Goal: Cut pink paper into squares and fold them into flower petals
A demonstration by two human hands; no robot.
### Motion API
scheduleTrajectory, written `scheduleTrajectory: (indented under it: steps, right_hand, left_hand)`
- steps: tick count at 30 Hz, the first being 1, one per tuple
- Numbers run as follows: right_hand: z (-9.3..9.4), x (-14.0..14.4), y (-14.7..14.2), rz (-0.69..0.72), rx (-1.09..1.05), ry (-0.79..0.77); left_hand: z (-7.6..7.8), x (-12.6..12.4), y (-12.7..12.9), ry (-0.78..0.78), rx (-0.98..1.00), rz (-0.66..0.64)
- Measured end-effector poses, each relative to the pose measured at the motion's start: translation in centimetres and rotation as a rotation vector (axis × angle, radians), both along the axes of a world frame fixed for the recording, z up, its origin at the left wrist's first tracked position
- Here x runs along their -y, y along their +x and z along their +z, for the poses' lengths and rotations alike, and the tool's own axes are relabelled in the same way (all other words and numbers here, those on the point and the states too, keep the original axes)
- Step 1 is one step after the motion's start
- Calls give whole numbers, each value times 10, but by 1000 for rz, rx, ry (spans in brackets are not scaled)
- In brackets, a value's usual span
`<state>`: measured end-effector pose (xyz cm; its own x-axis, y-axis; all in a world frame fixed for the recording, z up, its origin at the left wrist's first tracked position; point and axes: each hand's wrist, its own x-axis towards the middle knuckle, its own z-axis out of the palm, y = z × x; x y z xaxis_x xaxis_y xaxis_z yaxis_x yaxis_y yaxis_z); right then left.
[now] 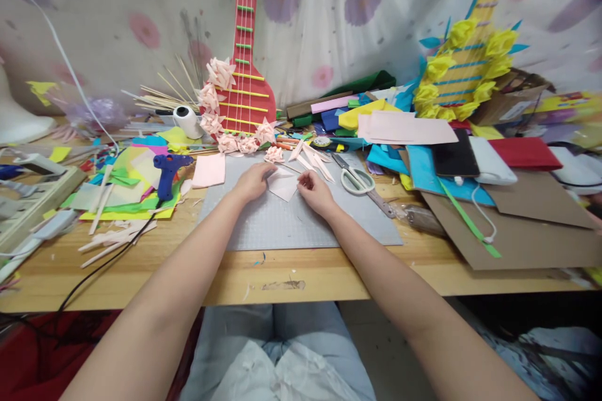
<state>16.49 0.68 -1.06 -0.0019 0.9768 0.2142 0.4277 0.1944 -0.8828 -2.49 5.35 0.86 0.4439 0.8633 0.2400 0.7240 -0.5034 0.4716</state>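
1. The left hand (253,182) lies curled at the centre of the frame, its fingertips pressing down on the upper left edge of a pale pink paper piece (283,186) — pinning it rather than clasping it.
2. The right hand (316,193) sits just to the right of the paper, fingers bent inward, pinching at its right corner; how firm the grip is cannot be told.
3. The paper lies flat between the two hands on a grey cutting mat (282,225), folded to a point that aims toward the lower edge of the frame. Its long axis runs roughly left to right, hand to hand, and both hands are about equally near.
4. Just above the paper lie folded pink strips (310,160); scissors (358,180) rest to the right of them, near the right hand.
5. Left of the mat are a pink square sheet (209,170) and a blue glue gun (168,170).
6. Farther up stands a red cardboard guitar (244,75) trimmed with pink paper flowers — the wooden table (291,276) carries it all.
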Motion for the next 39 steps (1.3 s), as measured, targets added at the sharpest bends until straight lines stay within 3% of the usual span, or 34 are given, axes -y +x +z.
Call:
scheduleTrajectory:
  steps: [5,9,12,17,24,29,35,39]
  right_hand:
    - [-2,-1,1,-5,-34,-10]
    - [-5,-4,3,-7,-61,-1]
    - [-7,-5,4,-8,-76,0]
    - [-9,-6,5,-1,-105,11]
    - [-8,-6,5,8,-106,9]
    - [-10,-7,5,14,-74,13]
    - [-8,-5,5,3,-68,7]
    - [-6,-4,4,6,-82,8]
  left_hand:
    - [12,-9,26,76,-51,-63]
    - [23,-15,45,0,-315,-85]
    - [30,-14,51,-57,-485,-42]
    - [39,-12,51,-69,-600,-16]
    - [41,-16,48,-130,-566,70]
    - [41,-10,44,-120,-556,-25]
    - [43,-6,40,-242,-406,-83]
    - [39,-5,32,-228,-274,-98]
